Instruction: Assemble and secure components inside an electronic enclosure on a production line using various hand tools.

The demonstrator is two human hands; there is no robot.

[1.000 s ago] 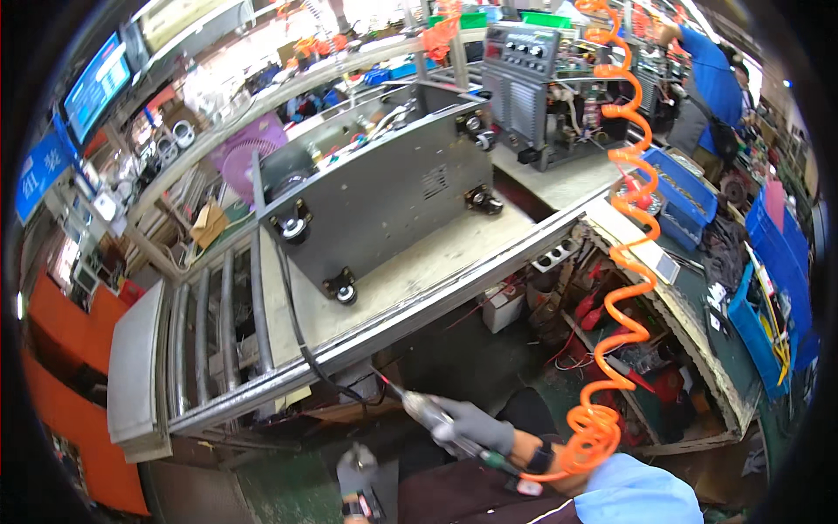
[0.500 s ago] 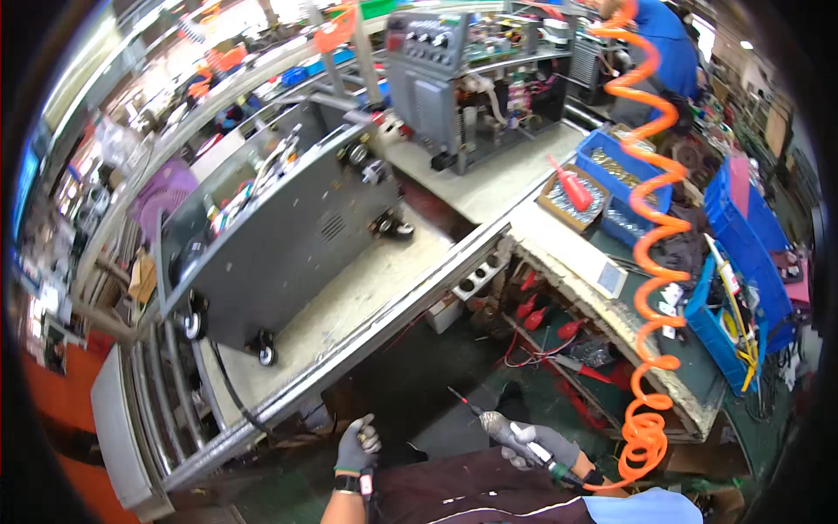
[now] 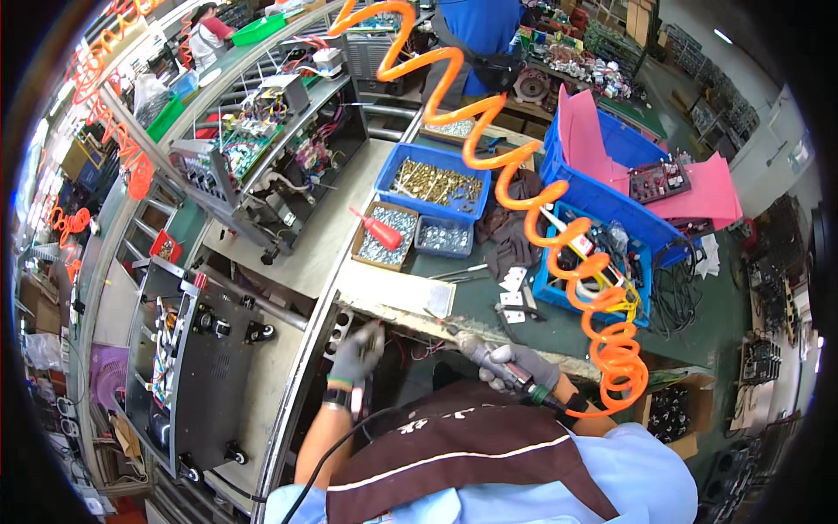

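My right hand (image 3: pixel 517 367), in a grey glove, is wrapped round an air screwdriver (image 3: pixel 478 351) whose thin bit points up and to the left. The orange coiled air hose (image 3: pixel 618 371) runs to the tool's rear end. My left hand (image 3: pixel 358 354), gloved too, is raised beside the metal edge of the conveyor line. Its fingers are curled together and slightly blurred; what they hold, if anything, cannot be made out. Ahead of both hands, a white sheet (image 3: pixel 397 291) lies on the bench. Past it are a carton of small metal parts (image 3: pixel 394 255) and a red-handled tool (image 3: pixel 381 229).
A blue bin of brass-coloured fasteners (image 3: pixel 471 199) stands farther back. To its right are a blue tool basket (image 3: pixel 637 301) and a large blue crate (image 3: pixel 567 175) with pink sheets. Left, a wheeled grey cabinet (image 3: pixel 205 384) lies on the line; another open machine (image 3: pixel 288 188) stands beyond. A person (image 3: pixel 480 39) is behind.
The view has swung right, so the cabinets have shifted left in it. Both hands have come up toward the bench edge, the right one with the screwdriver still in it.
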